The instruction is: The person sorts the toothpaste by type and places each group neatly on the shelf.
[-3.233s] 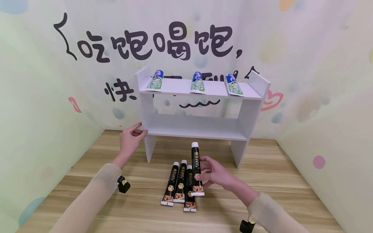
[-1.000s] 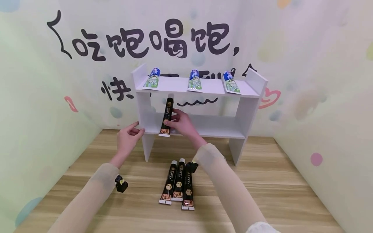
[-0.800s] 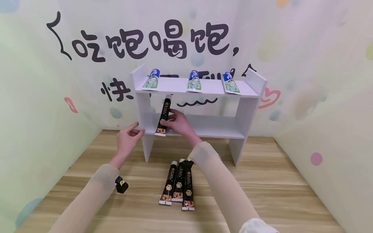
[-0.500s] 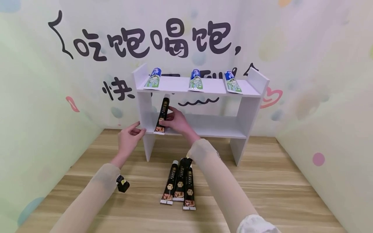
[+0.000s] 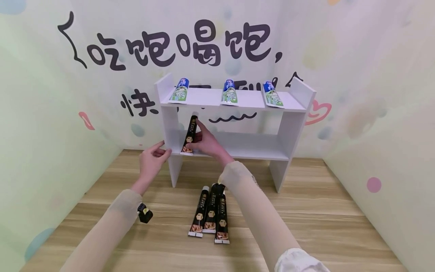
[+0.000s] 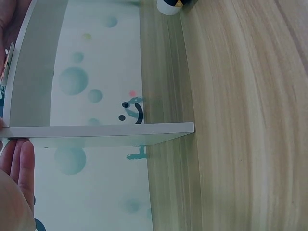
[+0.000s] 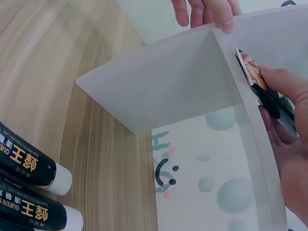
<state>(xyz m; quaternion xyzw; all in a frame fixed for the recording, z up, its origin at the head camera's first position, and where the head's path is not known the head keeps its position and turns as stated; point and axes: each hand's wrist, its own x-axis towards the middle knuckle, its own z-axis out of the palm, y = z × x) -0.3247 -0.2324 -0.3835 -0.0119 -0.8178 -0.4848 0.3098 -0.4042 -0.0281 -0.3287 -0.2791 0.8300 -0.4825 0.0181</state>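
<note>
My right hand holds a black toothpaste tube at the left end of the white shelf's middle board. Thumb and fingers pinch the tube from its right side, its white cap up and back. In the right wrist view, the tube's flat crimped end is right at the board's front edge. My left hand grips the left side panel, thumb at its front edge and fingers on the outer face. On the table, three more black tubes lie side by side; my right wrist's camera partly hides one.
Three blue-and-green toothpaste tubes lie spaced along the top board, crimped ends to the front. The shelf stands on a wooden table with printed walls behind and at both sides. My right forearm reaches across the table's front.
My right hand has carried the black tube from over the table pile up and left to the middle board, then slightly further left. The left hand stays on the side panel.
</note>
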